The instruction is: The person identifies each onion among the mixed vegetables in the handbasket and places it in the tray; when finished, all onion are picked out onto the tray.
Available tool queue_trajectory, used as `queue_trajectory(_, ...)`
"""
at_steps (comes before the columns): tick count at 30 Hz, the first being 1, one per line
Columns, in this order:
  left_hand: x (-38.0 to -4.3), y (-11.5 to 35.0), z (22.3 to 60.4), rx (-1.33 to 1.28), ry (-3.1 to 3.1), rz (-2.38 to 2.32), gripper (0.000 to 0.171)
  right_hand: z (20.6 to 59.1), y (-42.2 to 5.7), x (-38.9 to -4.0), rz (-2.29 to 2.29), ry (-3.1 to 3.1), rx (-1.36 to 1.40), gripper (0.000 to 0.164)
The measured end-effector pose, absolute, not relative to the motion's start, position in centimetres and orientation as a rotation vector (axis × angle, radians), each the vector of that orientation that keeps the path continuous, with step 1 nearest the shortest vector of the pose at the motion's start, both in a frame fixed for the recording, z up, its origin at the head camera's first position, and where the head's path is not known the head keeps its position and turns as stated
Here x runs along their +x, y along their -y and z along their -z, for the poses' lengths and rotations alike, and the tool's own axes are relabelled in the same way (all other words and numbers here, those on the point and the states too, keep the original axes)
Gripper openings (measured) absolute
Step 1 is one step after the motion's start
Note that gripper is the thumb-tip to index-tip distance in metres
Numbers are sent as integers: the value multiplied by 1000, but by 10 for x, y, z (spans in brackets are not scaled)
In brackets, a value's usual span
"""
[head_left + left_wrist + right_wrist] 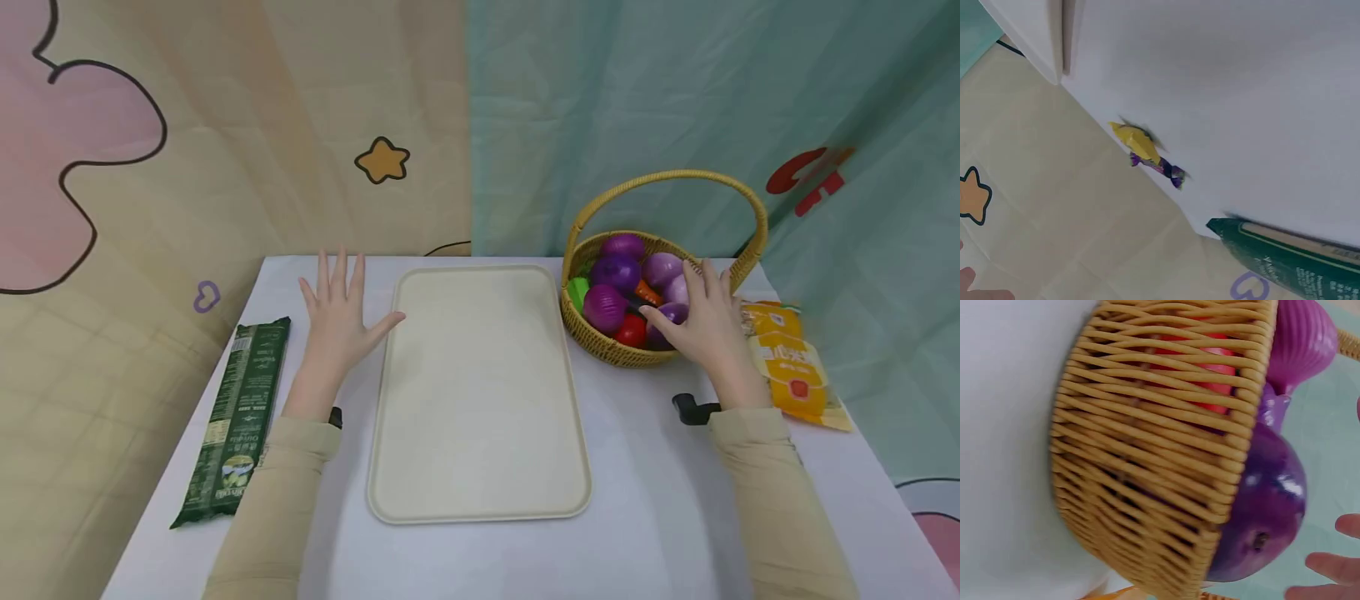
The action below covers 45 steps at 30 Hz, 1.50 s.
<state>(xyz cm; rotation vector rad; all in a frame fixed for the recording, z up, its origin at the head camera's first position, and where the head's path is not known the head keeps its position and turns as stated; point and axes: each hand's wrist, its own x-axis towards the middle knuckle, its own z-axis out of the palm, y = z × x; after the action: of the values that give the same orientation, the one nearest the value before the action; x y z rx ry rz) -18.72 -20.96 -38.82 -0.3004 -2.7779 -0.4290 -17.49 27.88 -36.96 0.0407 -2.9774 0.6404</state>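
My left hand (335, 327) is raised over the table with its fingers spread, holding nothing; its thumb overlaps the left edge of a cream tray (480, 400). Two wrapped candies, a yellow candy (1137, 142) and a purple candy (1169, 170), lie near the table edge in the left wrist view; the left hand hides them in the head view. With fingers apart and nothing in them, my right hand (708, 323) overlaps the right side of a wicker basket (622, 354). The basket holds several purple onions (604, 307), a dark purple eggplant (1266, 506) and a red vegetable (630, 331).
A long dark green packet (238, 421) lies along the table's left side. At the right, a yellow snack bag (793, 362) lies beside the basket. The basket's tall arched handle (667, 177) rises in front of the patterned curtain (360, 75).
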Motion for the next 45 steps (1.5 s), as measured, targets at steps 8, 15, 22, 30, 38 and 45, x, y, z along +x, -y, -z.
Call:
queue_trajectory(8,-171,228,412,-227,2877,564,86,390,-277,-165,-656,2936,-73,97)
queue_trajectory(15,-159,235,428,-174,3094,812,80,416,-275,-160,-762,2871,-197,100)
queue_trajectory(22,-156,229,430,-100,3283,976,68,425,-273,-162,-925,2810,-349,94)
queue_trajectory(30,-159,224,436,-169,3215,1159,57,411,-256,-153,-1013,2709,-403,94)
queue_trajectory(38,-162,221,443,-98,3223,1250,61,389,-194,-155,-1316,2520,-104,86)
queue_trajectory(45,-159,213,449,22,3217,1389,66,413,-109,-186,-1639,2578,204,85)
